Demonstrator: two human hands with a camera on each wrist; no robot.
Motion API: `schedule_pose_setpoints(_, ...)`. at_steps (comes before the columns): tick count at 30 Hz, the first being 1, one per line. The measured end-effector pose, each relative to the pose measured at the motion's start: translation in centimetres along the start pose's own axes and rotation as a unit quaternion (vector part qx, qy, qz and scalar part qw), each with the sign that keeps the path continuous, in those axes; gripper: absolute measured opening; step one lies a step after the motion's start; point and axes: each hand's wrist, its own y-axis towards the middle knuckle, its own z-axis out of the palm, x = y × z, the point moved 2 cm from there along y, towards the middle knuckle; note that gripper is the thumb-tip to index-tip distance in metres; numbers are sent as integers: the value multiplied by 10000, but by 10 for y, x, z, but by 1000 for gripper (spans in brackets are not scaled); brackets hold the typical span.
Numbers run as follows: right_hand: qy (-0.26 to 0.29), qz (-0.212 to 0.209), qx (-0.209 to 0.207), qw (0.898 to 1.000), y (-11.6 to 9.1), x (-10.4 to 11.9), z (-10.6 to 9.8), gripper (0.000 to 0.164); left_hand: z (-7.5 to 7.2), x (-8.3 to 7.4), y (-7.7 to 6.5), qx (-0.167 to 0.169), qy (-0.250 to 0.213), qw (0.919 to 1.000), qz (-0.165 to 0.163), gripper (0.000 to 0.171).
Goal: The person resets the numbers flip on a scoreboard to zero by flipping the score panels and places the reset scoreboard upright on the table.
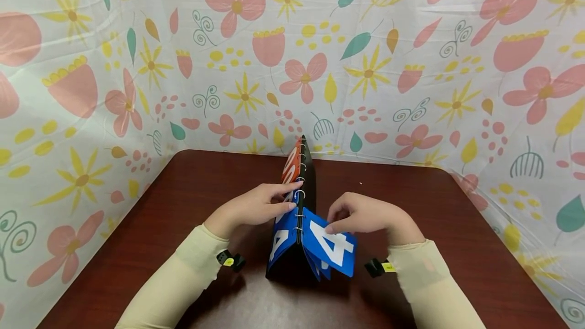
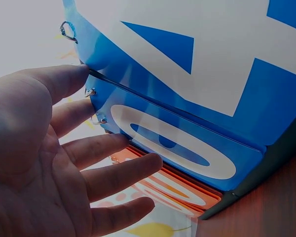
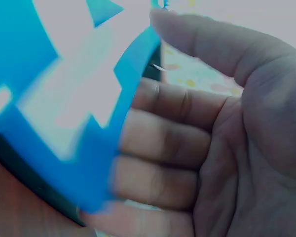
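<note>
A tabletop flip scoreboard [image 1: 310, 176] stands like a tent, its number cards hung on rings along the top ridge. My left hand [image 1: 258, 209] rests on the ridge near the middle; the left wrist view shows its fingers spread and fairly straight, beside a blue 4 card [image 2: 271, 108] and a blue 0 card [image 2: 172, 143]. On the other side, my right hand [image 1: 372, 215] holds a blue 4 card [image 1: 335, 253] by its edge, thumb in front and fingers curled behind. That card is lifted away from several blue cards under it. The right wrist view is blurred.
The scoreboard stands on a dark reddish-brown table [image 1: 219, 176]. Orange-red cards [image 1: 291, 160] hang at its far end. A flower-patterned cloth [image 1: 301, 24] rises behind the table and along its sides. Black straps with yellow tags hang at both wrists.
</note>
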Motion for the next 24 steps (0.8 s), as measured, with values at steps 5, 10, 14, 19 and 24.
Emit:
schedule_pose_setpoints(5,764,-742,-178,9942,-15,-7,-16,26,0,-1,0,-17,-20,10000,16,61)
schedule_pose_setpoints(10,1913,-1880,-366,9627,-25,-7,-29,30,0,-2,-1,-75,-7,10000,-20,60)
schedule_pose_setpoints(14,3022,-2696,-219,9141,-24,3,-28,47,0,-2,-1,-87,-15,10000,-26,59)
schedule_pose_setpoints(19,3273,-3126,-564,8899,-11,25,-13,67,-1,-1,0,-26,-2,10000,-2,61)
schedule_pose_setpoints(24,2256,-2451,-1998,9215,0,49,7,88,-1,1,0,9,-119,9999,-1,60)
